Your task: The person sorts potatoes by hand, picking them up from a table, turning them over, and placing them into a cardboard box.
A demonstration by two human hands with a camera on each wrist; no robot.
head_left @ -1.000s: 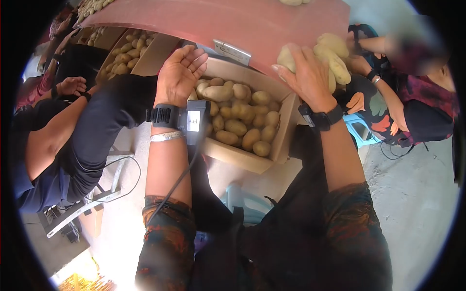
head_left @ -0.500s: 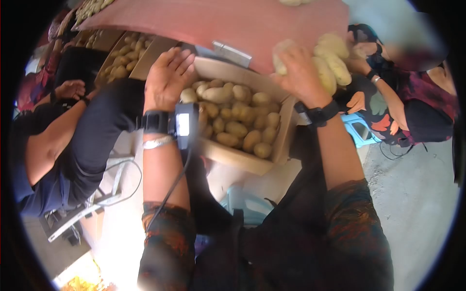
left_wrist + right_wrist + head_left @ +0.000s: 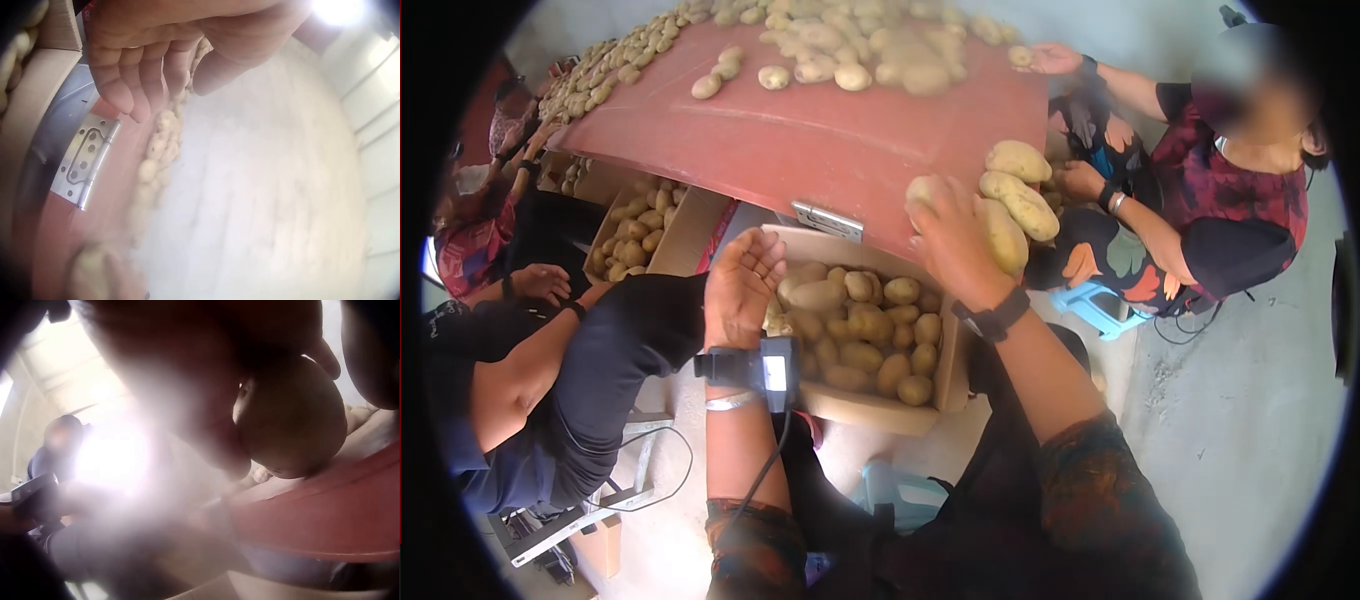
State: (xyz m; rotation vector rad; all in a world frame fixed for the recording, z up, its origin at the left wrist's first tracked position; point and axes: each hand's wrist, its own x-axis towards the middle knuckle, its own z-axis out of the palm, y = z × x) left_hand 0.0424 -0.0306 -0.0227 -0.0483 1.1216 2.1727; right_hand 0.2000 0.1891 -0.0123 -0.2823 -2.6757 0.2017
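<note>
In the head view my right hand [image 3: 955,240] grips a potato [image 3: 921,190] over the right edge of the red board [image 3: 800,150]. The right wrist view shows that potato [image 3: 290,419] large between thumb and fingers. Several long potatoes [image 3: 1018,205] lie just right of this hand. My left hand [image 3: 740,285] is raised over the left rim of a cardboard box of potatoes [image 3: 865,325], palm up and fingers loosely bent, holding nothing. In the left wrist view the left hand's fingers [image 3: 147,75] hang near a metal hinge [image 3: 86,161].
A potato pile [image 3: 850,35] spreads along the board's far side. More potato boxes [image 3: 635,230] stand at the left. One person [image 3: 1240,180] sits at the right holding a small potato [image 3: 1021,56]; others sit at the left, one knee [image 3: 650,310] close to my left arm.
The head view has tilted up, showing more of the board and pile. My right hand has closed round the potato it was touching. The person at the right has reached a hand toward the pile.
</note>
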